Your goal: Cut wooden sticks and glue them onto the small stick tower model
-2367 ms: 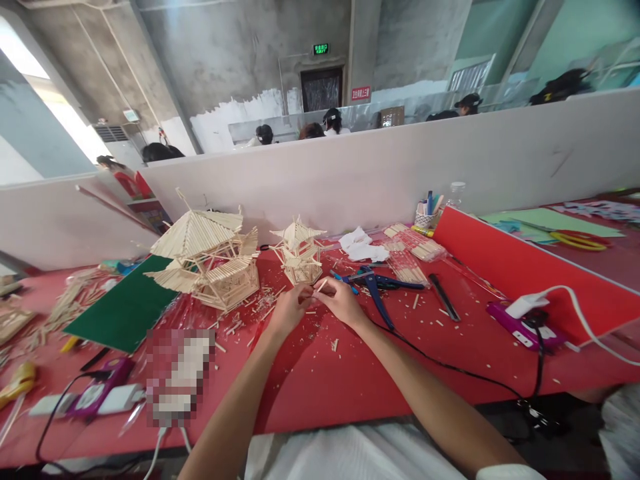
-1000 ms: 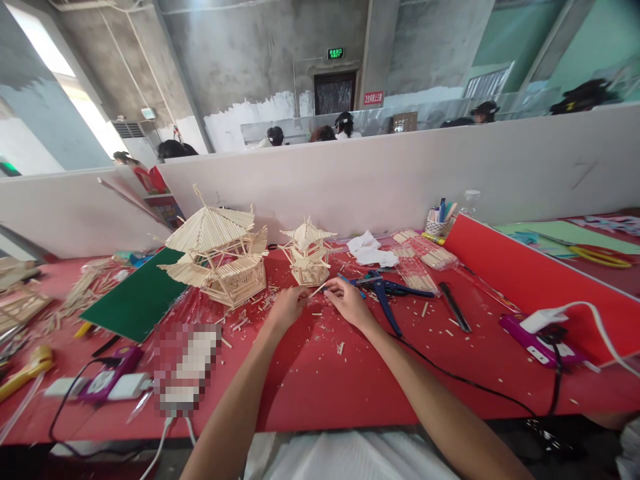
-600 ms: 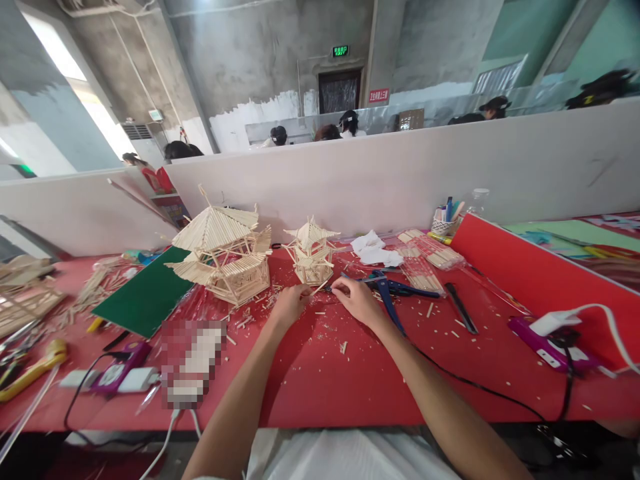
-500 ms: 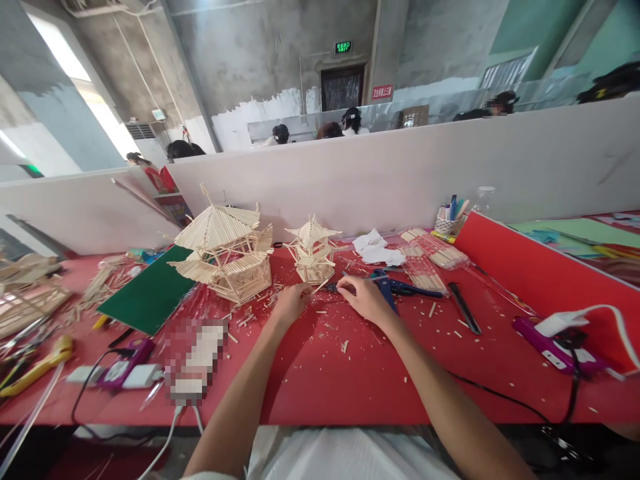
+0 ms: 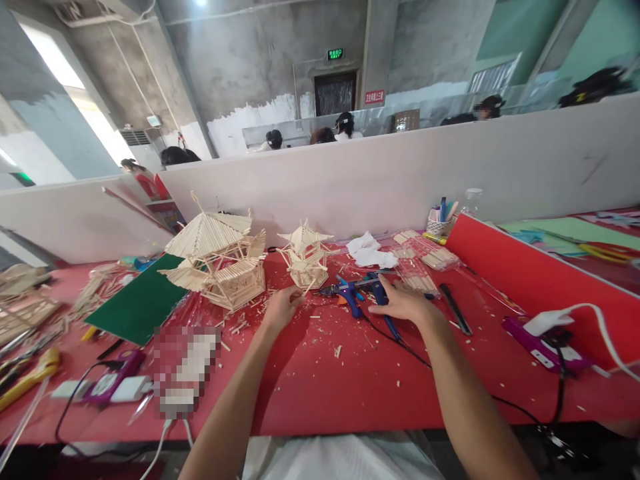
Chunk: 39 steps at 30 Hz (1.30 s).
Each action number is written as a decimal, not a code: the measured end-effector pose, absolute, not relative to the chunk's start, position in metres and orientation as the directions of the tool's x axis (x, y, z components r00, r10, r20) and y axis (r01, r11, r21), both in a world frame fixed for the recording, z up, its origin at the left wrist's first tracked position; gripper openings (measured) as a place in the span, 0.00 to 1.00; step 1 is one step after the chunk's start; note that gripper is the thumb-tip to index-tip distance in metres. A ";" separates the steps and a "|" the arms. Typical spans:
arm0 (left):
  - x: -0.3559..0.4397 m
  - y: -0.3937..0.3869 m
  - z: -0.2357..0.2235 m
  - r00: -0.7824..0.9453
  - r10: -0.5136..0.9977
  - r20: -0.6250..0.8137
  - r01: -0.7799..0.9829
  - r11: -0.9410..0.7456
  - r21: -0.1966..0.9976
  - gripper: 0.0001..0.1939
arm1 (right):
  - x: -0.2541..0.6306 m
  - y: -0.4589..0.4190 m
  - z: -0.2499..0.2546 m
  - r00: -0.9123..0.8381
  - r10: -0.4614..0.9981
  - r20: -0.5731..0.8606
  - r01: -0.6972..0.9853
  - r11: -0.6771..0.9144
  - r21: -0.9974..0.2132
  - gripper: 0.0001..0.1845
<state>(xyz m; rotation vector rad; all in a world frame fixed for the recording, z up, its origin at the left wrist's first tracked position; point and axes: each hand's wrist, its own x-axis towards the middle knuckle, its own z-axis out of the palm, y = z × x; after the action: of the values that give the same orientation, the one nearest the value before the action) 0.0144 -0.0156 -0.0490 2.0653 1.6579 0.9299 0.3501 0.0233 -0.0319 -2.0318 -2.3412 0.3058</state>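
Note:
My left hand (image 5: 281, 308) pinches a short thin wooden stick (image 5: 309, 288) that points up and away, just in front of a small stick-built pavilion (image 5: 304, 259). Fingers spread, my right hand (image 5: 403, 301) is over the table at the blue-handled tools and holds nothing. By its fingertips lies a blue hot glue gun (image 5: 353, 299) with an orange part. A second blue-handled tool (image 5: 391, 325) is partly hidden beneath this hand. To the left stands a larger stick pavilion (image 5: 233, 285) with two roof tiers.
Wood scraps litter the red table (image 5: 320, 393). Bagged sticks (image 5: 413, 270), white tissue (image 5: 369, 250) and a black utility knife (image 5: 455, 309) lie on the right. Purple power strips (image 5: 543, 343) and cables sit at both sides. A green board (image 5: 135, 300) and red board (image 5: 530, 287) flank the workspace.
My right hand has left the stick and moved right, opening over the tools, and the glue gun now shows. My left hand keeps the stick. The view has shifted slightly.

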 end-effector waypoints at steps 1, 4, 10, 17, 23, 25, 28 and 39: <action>0.015 -0.016 -0.048 0.110 0.955 0.277 0.736 -0.265 0.623 0.08 | 0.352 0.023 -0.036 -0.123 0.981 -0.148 0.983 0.100 -0.156 0.58; 0.016 -0.016 -0.048 0.115 0.955 0.272 0.738 -0.266 0.621 0.09 | 0.355 0.021 -0.038 -0.078 0.981 -0.175 0.989 0.055 -0.134 0.57; 0.017 -0.013 -0.053 0.124 0.948 0.292 0.705 -0.291 0.646 0.10 | 0.350 0.015 -0.024 -0.073 0.994 -0.084 0.993 0.064 -0.098 0.38; 0.023 -0.017 -0.047 0.142 0.950 0.277 0.692 -0.296 0.658 0.09 | 0.360 0.016 -0.011 0.048 0.997 0.063 0.996 -0.042 -0.081 0.35; 0.023 -0.015 -0.051 0.153 0.948 0.279 0.629 -0.311 0.713 0.09 | 0.379 0.021 -0.009 0.184 0.964 0.192 0.958 -0.133 -0.253 0.32; 0.022 -0.013 -0.054 0.139 0.952 0.273 0.592 -0.300 0.748 0.09 | 0.384 0.023 -0.010 0.146 0.963 0.227 0.938 -0.061 -0.341 0.30; 0.022 -0.011 -0.057 0.127 0.962 0.240 0.491 -0.271 0.828 0.10 | 0.384 0.020 -0.006 -0.090 0.965 0.247 0.846 0.205 -0.493 0.26; 0.026 -0.014 -0.046 0.135 0.990 0.028 0.128 -0.045 0.991 0.21 | 0.318 -0.009 0.001 -0.652 0.754 -0.072 0.616 0.473 -0.630 0.28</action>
<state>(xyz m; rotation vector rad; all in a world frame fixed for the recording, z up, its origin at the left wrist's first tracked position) 0.0261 -0.0144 -0.0457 1.3920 1.1856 1.0713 0.3175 -0.0090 0.0005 -1.1842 -2.5041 0.9380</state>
